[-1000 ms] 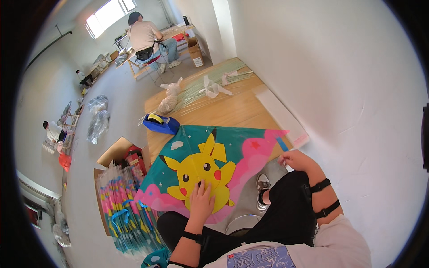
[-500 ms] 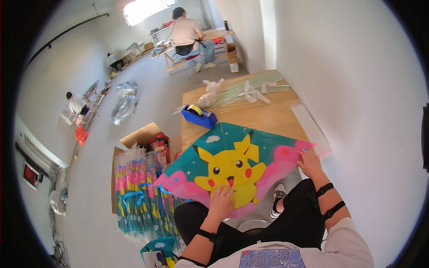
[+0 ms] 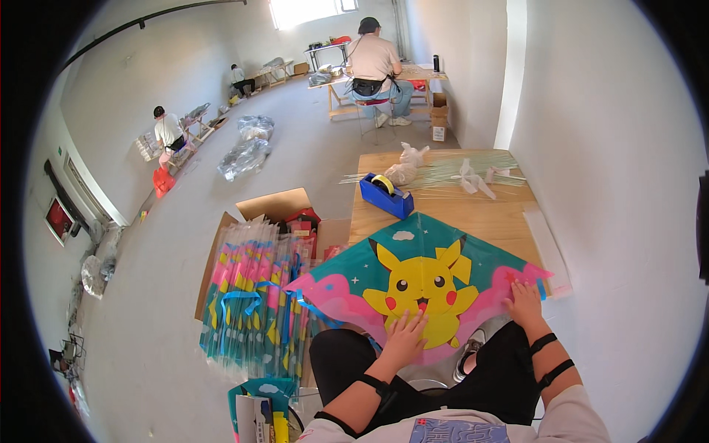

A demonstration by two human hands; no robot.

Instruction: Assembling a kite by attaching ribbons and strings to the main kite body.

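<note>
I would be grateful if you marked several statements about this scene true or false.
The left hand lies on the teal, pink and yellow kite-shaped sheet. True.
The open brown cardboard box stands left of the pale wooden table. True.
The blue plastic tape dispenser stands at the table's right edge. False: it is at the left edge.
The right hand is off the sheet. False: it touches the sheet's pink right side.
Thin pale-green sticks lie on the table. True.

Smooth, faintly glossy kite [image 3: 422, 284] and smooth wooden table [image 3: 473, 212]
</note>
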